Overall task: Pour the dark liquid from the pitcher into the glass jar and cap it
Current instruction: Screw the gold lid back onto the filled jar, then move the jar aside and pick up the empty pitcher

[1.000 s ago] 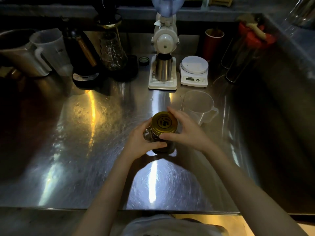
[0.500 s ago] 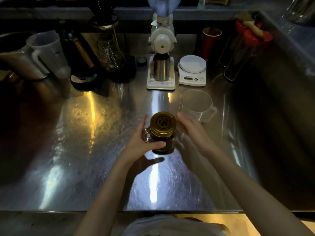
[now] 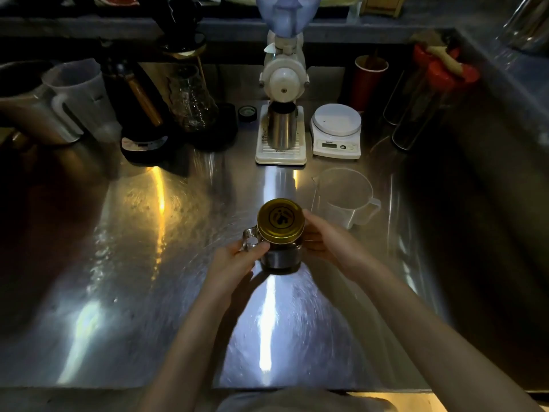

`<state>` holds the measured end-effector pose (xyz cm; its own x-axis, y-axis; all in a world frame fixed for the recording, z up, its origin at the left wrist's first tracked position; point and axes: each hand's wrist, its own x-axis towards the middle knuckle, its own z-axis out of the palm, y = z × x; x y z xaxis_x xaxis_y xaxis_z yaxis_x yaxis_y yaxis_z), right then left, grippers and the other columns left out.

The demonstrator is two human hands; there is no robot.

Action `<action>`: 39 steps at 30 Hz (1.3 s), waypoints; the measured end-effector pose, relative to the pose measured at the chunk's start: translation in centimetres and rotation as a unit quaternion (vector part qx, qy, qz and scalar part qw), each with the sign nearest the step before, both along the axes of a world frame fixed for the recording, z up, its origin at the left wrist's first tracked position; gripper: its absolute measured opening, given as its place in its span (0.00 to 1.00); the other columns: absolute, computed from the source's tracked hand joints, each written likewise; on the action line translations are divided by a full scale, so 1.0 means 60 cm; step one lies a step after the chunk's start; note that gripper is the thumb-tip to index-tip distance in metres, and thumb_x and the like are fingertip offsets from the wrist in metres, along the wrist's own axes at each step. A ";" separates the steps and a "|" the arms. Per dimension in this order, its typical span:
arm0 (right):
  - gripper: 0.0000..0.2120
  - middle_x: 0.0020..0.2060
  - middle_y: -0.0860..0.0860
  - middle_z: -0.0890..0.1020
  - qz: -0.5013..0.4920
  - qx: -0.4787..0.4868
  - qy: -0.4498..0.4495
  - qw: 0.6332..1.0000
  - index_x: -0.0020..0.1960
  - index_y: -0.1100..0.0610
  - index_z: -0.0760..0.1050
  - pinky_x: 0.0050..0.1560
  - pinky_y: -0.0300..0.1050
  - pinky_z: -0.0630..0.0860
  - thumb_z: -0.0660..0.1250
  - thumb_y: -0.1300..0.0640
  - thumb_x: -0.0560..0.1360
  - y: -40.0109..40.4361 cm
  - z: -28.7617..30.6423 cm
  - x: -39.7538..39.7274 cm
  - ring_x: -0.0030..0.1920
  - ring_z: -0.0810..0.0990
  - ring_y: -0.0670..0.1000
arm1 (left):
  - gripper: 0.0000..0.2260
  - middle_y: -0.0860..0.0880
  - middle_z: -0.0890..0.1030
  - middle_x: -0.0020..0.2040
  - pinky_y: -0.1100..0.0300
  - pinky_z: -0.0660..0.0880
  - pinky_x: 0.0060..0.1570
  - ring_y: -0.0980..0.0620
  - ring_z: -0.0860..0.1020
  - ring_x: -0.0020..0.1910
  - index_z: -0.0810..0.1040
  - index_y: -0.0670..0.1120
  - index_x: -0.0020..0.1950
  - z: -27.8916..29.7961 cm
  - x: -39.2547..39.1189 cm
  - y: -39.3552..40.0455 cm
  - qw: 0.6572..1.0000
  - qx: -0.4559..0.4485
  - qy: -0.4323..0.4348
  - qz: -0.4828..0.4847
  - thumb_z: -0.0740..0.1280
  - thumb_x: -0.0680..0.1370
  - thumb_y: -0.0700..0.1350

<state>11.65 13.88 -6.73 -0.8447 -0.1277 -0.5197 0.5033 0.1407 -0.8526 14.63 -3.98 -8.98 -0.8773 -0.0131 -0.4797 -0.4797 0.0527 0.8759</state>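
A glass jar (image 3: 279, 257) with a side handle stands on the steel counter (image 3: 133, 278), holding dark liquid. A gold screw lid (image 3: 280, 220) with a dark logo sits on its mouth. My left hand (image 3: 234, 263) grips the jar at the handle side, thumb across the glass. My right hand (image 3: 323, 239) cups the jar's right side, fingertips touching just under the lid's rim. A clear plastic pitcher (image 3: 344, 197) stands behind and to the right of the jar, looking empty.
Along the back stand a white grinder (image 3: 283, 81) with a steel cup (image 3: 281, 127), a white scale (image 3: 336, 129), a red cup (image 3: 367, 81), a glass carafe (image 3: 190, 99), a frosted jug (image 3: 84, 93) and red-capped bottles (image 3: 427, 96). A raised steel wall runs along the right.
My right hand came off the top of the lid, drew back, then returned to the jar's right side. The left hand kept its hold on the jar.
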 end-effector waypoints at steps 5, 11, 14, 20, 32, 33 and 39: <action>0.22 0.57 0.56 0.79 -0.019 0.013 0.013 1.000 0.57 0.59 0.75 0.53 0.44 0.72 0.55 0.43 0.78 -0.022 0.029 -0.058 0.56 0.76 0.53 | 0.12 0.44 0.81 0.48 0.53 0.74 0.55 0.46 0.78 0.52 0.79 0.45 0.48 0.015 -0.066 -0.020 0.999 -0.001 0.030 0.032 0.71 0.69 0.49; 0.26 0.60 0.58 0.77 -0.038 0.022 0.005 0.999 0.63 0.60 0.71 0.65 0.52 0.69 0.54 0.40 0.78 -0.051 0.043 -0.143 0.58 0.75 0.56 | 0.22 0.45 0.82 0.47 0.57 0.75 0.49 0.48 0.79 0.49 0.78 0.42 0.52 0.024 -0.164 -0.041 0.998 0.014 0.042 0.040 0.74 0.63 0.53; 0.24 0.57 0.57 0.78 -0.063 -0.015 -0.003 0.998 0.62 0.60 0.72 0.52 0.43 0.72 0.54 0.42 0.78 -0.063 0.040 -0.178 0.51 0.77 0.51 | 0.26 0.43 0.82 0.47 0.50 0.77 0.51 0.46 0.81 0.46 0.77 0.40 0.54 0.022 -0.207 -0.048 0.997 0.049 0.027 0.044 0.75 0.61 0.52; 0.24 0.61 0.57 0.77 -0.096 -0.007 -0.001 0.995 0.64 0.57 0.71 0.65 0.52 0.67 0.52 0.42 0.78 -0.094 0.016 -0.228 0.58 0.75 0.53 | 0.19 0.41 0.83 0.49 0.51 0.78 0.52 0.43 0.81 0.51 0.76 0.39 0.55 -0.002 -0.258 -0.054 0.996 0.062 0.008 0.067 0.73 0.68 0.46; 0.26 0.60 0.59 0.77 -0.077 0.066 0.017 0.995 0.62 0.59 0.73 0.67 0.54 0.66 0.48 0.42 0.79 -0.106 -0.002 -0.247 0.60 0.74 0.56 | 0.12 0.46 0.82 0.49 0.63 0.78 0.38 0.49 0.80 0.49 0.77 0.45 0.50 -0.019 -0.260 -0.054 0.996 0.038 0.025 0.076 0.71 0.69 0.47; 0.26 0.60 0.59 0.77 -0.079 0.068 0.019 0.994 0.61 0.59 0.73 0.66 0.53 0.66 0.48 0.42 0.79 -0.106 -0.002 -0.246 0.60 0.74 0.55 | 0.12 0.46 0.82 0.49 0.63 0.77 0.38 0.50 0.80 0.49 0.77 0.46 0.50 -0.019 -0.260 -0.054 0.996 0.034 0.023 0.075 0.71 0.69 0.48; 0.18 0.47 0.59 0.80 -0.010 0.197 0.134 0.971 0.52 0.63 0.76 0.44 0.44 0.68 0.56 0.49 0.79 -0.088 0.029 -0.243 0.47 0.76 0.56 | 0.18 0.44 0.80 0.56 0.50 0.73 0.55 0.49 0.77 0.53 0.75 0.44 0.58 0.004 -0.252 -0.041 0.995 -0.049 0.045 0.069 0.70 0.71 0.48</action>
